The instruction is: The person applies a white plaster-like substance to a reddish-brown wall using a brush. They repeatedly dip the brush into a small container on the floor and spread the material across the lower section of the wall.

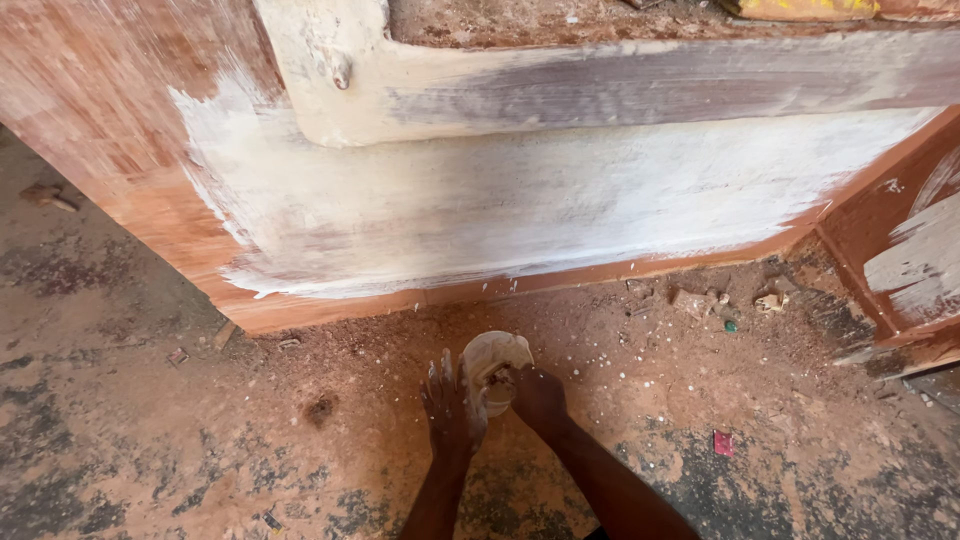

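Note:
My left hand (452, 408) is low over the dusty floor, fingers spread and pressed against the left side of a pale, putty-smeared lump or small container (492, 360). My right hand (538, 398) grips the same pale thing from the right, fingers curled into it. Just beyond them stands a reddish-brown wooden panel (130, 150), its lower face coated with streaky white filler (520, 200). A thick wooden rail (640, 85), also whitened, runs across its top.
The floor (150, 420) is covered in reddish sawdust and dark patches. Small wood chips and scraps (700, 300) lie near the panel's base. A small red bit (722, 442) lies at the right. Another filler-streaked board (915, 260) leans at the right edge.

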